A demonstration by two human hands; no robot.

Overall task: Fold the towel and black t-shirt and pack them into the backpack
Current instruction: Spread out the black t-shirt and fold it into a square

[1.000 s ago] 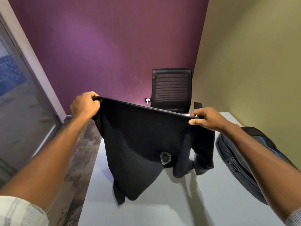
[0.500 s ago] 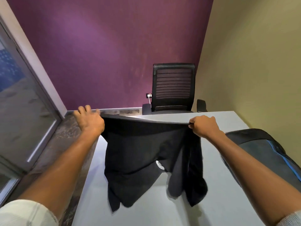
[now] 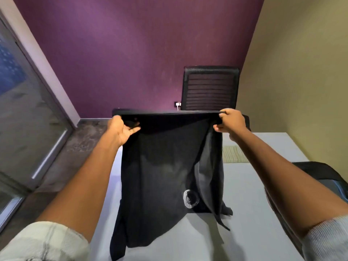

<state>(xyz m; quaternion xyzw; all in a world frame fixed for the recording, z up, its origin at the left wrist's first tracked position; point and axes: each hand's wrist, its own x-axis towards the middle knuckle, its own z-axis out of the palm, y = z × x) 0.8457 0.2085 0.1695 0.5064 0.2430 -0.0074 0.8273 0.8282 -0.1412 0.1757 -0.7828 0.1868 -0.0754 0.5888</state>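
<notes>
We've got the black cotton t-shirt (image 3: 165, 178) hanging over the pale grey worktop (image 3: 250, 194), left hand (image 3: 122, 129) and right hand (image 3: 230, 121) fingers pinching its top edge; keep it taut, lower flat before folding.

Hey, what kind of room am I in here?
Probably a small office or meeting room: a black mesh office chair stands behind a plain white table, and a glass partition runs along the left beside the purple wall.
</notes>
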